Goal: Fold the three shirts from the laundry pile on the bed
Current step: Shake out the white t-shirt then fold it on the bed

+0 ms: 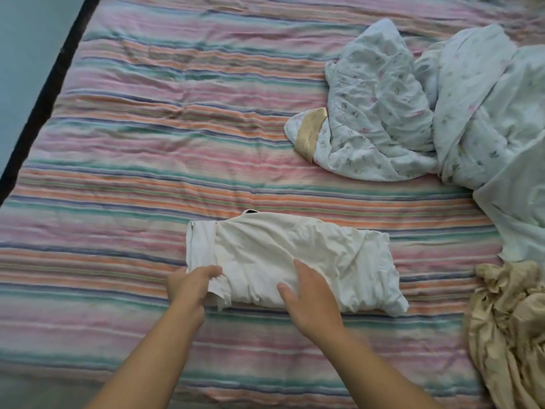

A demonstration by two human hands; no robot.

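Striped bed [147, 160]; white shirt [295, 258] under left hand [188, 286], right hand [309, 302].

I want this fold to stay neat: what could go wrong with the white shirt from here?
1. The left hand pinches only the near left corner of the white shirt; pulling there may drag the layers apart.
2. The right hand rests flat over wrinkles, so creases may get pressed in.
3. The beige garment lies crumpled close to the right and could snag the next fold.
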